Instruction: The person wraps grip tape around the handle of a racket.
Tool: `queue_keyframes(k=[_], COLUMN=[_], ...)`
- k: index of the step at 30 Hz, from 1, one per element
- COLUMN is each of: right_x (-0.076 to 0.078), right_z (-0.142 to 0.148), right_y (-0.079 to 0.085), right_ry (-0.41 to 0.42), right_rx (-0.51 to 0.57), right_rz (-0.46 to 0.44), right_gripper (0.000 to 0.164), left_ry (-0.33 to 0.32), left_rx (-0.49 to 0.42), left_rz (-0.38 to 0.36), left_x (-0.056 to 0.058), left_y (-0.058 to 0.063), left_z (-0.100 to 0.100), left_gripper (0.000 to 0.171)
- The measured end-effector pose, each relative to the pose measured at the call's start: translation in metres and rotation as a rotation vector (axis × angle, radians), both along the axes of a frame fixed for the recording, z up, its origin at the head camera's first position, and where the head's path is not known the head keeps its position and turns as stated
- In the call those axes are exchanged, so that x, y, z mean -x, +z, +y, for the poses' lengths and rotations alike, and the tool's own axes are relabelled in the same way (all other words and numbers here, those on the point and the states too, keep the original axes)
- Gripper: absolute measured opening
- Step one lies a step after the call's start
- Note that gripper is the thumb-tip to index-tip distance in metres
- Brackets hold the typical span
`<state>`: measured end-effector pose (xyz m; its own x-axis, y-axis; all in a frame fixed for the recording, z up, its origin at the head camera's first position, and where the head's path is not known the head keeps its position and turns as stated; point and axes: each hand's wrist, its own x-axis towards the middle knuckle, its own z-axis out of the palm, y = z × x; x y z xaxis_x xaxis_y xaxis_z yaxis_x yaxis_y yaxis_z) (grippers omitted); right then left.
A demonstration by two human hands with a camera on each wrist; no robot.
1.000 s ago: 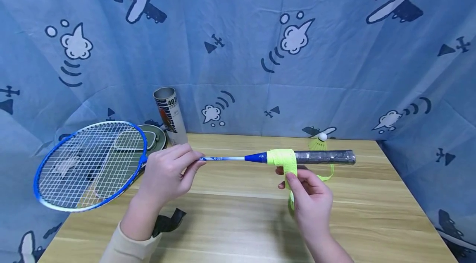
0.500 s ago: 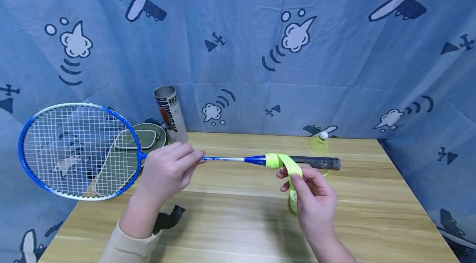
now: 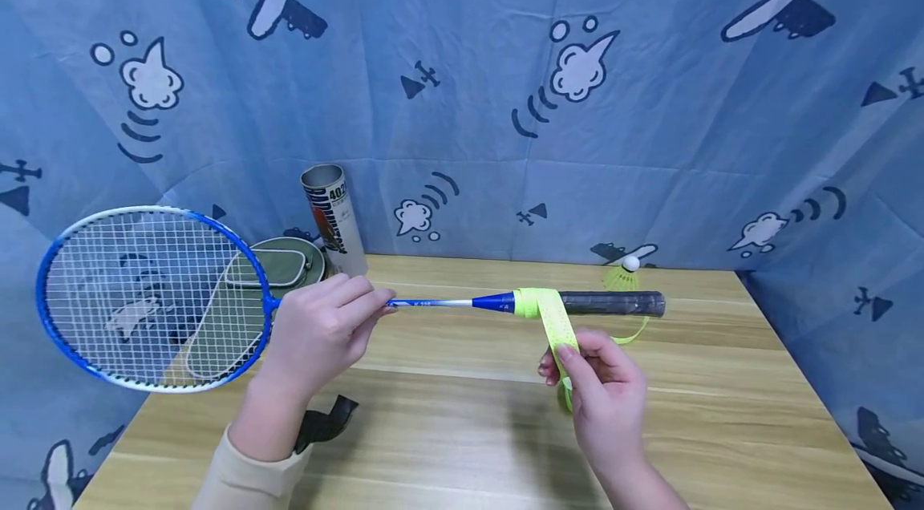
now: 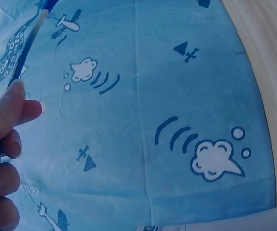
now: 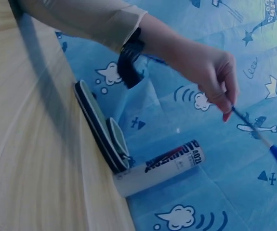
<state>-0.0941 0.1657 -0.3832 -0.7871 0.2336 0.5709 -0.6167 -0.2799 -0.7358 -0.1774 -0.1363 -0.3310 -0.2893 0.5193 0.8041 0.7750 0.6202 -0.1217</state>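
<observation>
A blue and white badminton racket [image 3: 493, 302] is held level above the table, strings to the left and dark handle to the right. My left hand [image 3: 321, 333] pinches its thin shaft between thumb and fingers; the left wrist view shows the fingertips [image 4: 15, 96] curled round that shaft. Neon-yellow grip tape [image 3: 554, 317] wraps the handle's inner end beside the blue cone. From there a strip slants down to my right hand [image 3: 602, 390], which pinches it below the handle. More of the tape loops down behind the right fingers.
Behind the racket head lies a green racket case [image 3: 277, 263], with an upright shuttlecock tube [image 3: 335, 221] beside it. A yellow shuttlecock [image 3: 624, 273] stands near the table's back edge. A patterned blue curtain [image 3: 462, 93] hangs behind the wooden table [image 3: 447, 430].
The racket head has swung slightly left and up, and its handle end has shifted left. The tape strip now slants from the handle, with the right hand still pinching it. The left hand keeps its grip.
</observation>
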Motion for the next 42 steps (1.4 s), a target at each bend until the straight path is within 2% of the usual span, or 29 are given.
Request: queue_keyframes(k=[3,7,14,20,27,29,37,42], right_x=[0.001,0.003,0.004,0.003,0.002,0.002,0.005,0.004], right_z=[0.0,0.001,0.0,0.0,-0.001,-0.002,-0.002,-0.002], right_y=[0.0,-0.001,-0.001,-0.002,-0.004,-0.004,-0.004,-0.006], right_ry=[-0.072,-0.105,-0.114,-0.078,-0.187,-0.193,-0.119,-0.147], right_rx=[-0.063,-0.132,-0.112,-0.072,-0.087,-0.084,-0.133,-0.15], right_rz=[-0.084,-0.166,-0.267,-0.263,-0.265,-0.262,-0.284,-0.315], right_gripper=[0.007,0.004,0.005,0.01,0.017,0.017,0.012,0.021], left_ry=[-0.012,-0.009,-0.027,-0.034,-0.052,-0.055,-0.052,-0.066], left_rx=[-0.027,-0.026,-0.031,-0.021,-0.012,-0.006,0.034,0.06], left_rz=[0.014,-0.006,-0.035,-0.052,-0.102,-0.108,-0.15,-0.179], left_x=[0.0,-0.001,-0.002,-0.002,-0.001,-0.001,-0.002,-0.002], left_y=[0.003,0.004,0.004,0.003,0.001,0.001,0.001,0.001], left_z=[-0.001,-0.002,-0.005,-0.006,-0.008,-0.009,-0.011,-0.011], left_gripper=[0.032,0.032,0.031,0.029,0.025,0.024,0.02,0.017])
